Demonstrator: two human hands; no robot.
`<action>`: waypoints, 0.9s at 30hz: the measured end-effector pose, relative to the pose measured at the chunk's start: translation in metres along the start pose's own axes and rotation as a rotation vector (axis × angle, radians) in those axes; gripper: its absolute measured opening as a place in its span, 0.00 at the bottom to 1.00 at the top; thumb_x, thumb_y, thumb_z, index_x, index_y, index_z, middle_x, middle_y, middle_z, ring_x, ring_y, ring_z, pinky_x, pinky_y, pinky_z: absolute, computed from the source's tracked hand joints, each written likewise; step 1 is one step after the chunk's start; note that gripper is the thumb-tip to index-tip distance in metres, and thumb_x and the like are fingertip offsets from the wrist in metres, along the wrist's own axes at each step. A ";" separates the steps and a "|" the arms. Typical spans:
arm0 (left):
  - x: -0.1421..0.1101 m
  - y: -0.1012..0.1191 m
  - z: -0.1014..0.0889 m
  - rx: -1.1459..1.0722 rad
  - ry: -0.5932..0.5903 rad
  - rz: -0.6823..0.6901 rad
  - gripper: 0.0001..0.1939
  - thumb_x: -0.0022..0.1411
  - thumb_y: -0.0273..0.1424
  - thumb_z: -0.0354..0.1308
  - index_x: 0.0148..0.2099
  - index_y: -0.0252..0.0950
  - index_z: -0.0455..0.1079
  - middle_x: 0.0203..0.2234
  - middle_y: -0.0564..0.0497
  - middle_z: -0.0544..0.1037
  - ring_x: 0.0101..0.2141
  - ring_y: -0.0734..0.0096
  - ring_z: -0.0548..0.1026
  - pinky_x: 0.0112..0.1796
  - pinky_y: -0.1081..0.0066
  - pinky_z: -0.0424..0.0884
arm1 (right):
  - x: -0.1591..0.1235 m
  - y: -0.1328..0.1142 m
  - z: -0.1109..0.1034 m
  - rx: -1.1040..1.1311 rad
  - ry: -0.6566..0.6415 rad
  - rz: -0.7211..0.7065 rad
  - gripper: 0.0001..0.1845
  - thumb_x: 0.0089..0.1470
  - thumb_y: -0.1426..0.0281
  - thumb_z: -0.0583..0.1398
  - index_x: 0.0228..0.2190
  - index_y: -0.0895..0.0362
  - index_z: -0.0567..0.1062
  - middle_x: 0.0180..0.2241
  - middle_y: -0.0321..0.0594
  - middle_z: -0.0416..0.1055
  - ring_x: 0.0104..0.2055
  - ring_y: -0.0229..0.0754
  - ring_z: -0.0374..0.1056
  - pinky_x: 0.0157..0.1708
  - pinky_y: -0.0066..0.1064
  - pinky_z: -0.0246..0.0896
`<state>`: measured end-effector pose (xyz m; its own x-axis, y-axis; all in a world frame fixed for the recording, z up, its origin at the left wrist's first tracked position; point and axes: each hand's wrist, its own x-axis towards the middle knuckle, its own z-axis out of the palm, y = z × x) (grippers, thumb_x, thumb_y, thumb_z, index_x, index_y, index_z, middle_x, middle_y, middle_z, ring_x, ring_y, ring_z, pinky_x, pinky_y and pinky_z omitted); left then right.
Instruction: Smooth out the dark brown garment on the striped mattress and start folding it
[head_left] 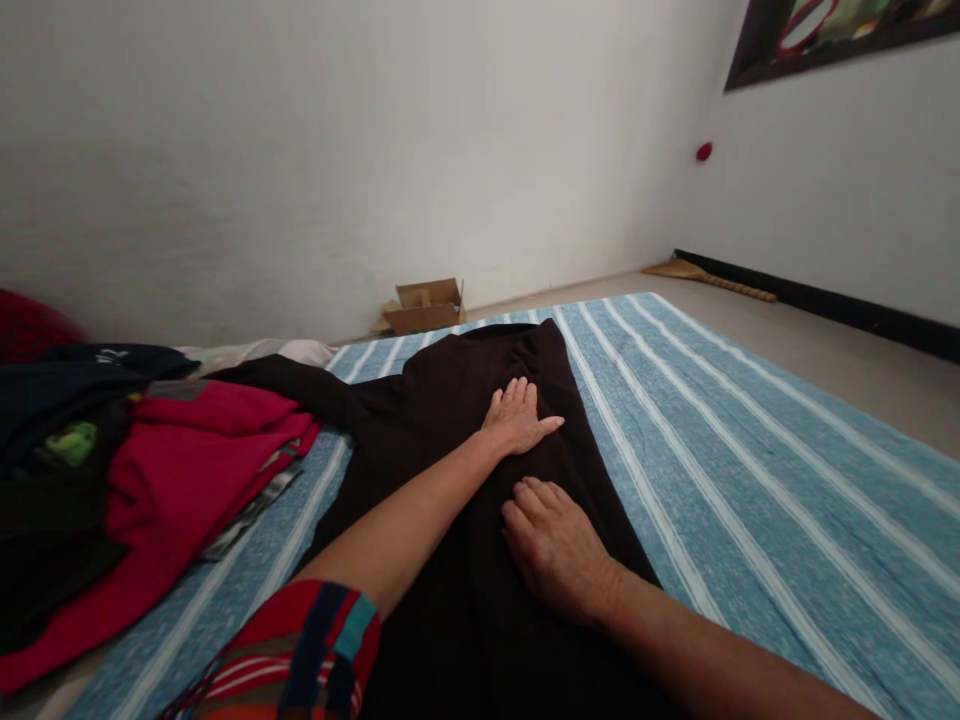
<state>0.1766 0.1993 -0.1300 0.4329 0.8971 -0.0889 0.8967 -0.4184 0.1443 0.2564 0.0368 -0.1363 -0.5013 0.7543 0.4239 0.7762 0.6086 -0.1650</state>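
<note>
A dark brown long-sleeved top lies spread lengthwise in front of me. One sleeve stretches out to the left, and its neck end is at the far side. My left hand rests flat on the upper part of the top, fingers stretched and thumb out to the right. Nearer to me, my right hand is closed on the top, its fingers curled down against the cloth. Its fingertips are partly hidden, and the near end of the top runs out of view.
A blue and white striped sheet lies under the top. Piled clothes, including a crimson garment and a navy one, are at the left. Beyond the sheet's edge stand an open cardboard box and a broom by the wall.
</note>
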 end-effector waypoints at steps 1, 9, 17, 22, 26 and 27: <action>0.000 0.001 0.000 0.001 0.002 -0.003 0.44 0.59 0.57 0.39 0.66 0.30 0.45 0.65 0.37 0.44 0.64 0.52 0.40 0.59 0.53 0.39 | 0.000 0.001 -0.001 0.002 -0.004 0.001 0.07 0.57 0.74 0.52 0.35 0.60 0.70 0.39 0.48 0.68 0.46 0.48 0.61 0.44 0.39 0.60; -0.002 0.019 -0.009 0.013 0.005 -0.078 0.43 0.58 0.53 0.44 0.66 0.28 0.46 0.65 0.37 0.44 0.64 0.52 0.39 0.59 0.51 0.38 | -0.005 0.004 0.000 -0.013 -0.007 -0.007 0.09 0.59 0.73 0.51 0.35 0.60 0.71 0.37 0.46 0.67 0.44 0.45 0.61 0.44 0.36 0.58; -0.021 0.043 0.008 -0.023 0.142 -0.166 0.32 0.63 0.41 0.43 0.66 0.33 0.48 0.65 0.38 0.44 0.64 0.53 0.40 0.60 0.51 0.40 | -0.007 0.005 0.002 -0.006 -0.014 -0.050 0.13 0.56 0.77 0.52 0.43 0.62 0.70 0.41 0.47 0.68 0.44 0.45 0.61 0.45 0.36 0.58; -0.022 0.037 0.019 -0.064 0.132 -0.144 0.30 0.64 0.43 0.40 0.66 0.38 0.48 0.65 0.40 0.46 0.64 0.53 0.42 0.59 0.47 0.39 | -0.009 0.004 0.003 0.015 -0.004 -0.054 0.13 0.56 0.78 0.52 0.43 0.63 0.71 0.41 0.47 0.69 0.44 0.45 0.62 0.46 0.36 0.59; -0.022 0.037 0.019 -0.059 0.122 -0.145 0.31 0.64 0.43 0.40 0.66 0.38 0.47 0.65 0.42 0.46 0.64 0.55 0.42 0.59 0.48 0.38 | -0.008 0.007 0.007 0.030 0.011 -0.070 0.14 0.55 0.77 0.52 0.43 0.63 0.71 0.41 0.49 0.69 0.45 0.46 0.62 0.46 0.37 0.60; -0.022 0.037 0.018 -0.064 0.118 -0.145 0.31 0.64 0.43 0.40 0.66 0.38 0.47 0.65 0.41 0.46 0.64 0.55 0.41 0.59 0.48 0.38 | -0.007 0.008 0.007 0.036 0.009 -0.071 0.14 0.56 0.77 0.52 0.43 0.63 0.71 0.41 0.49 0.69 0.46 0.47 0.62 0.47 0.38 0.61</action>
<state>0.2019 0.1615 -0.1400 0.2819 0.9594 0.0025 0.9396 -0.2766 0.2015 0.2632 0.0378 -0.1467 -0.5510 0.7067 0.4439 0.7245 0.6690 -0.1659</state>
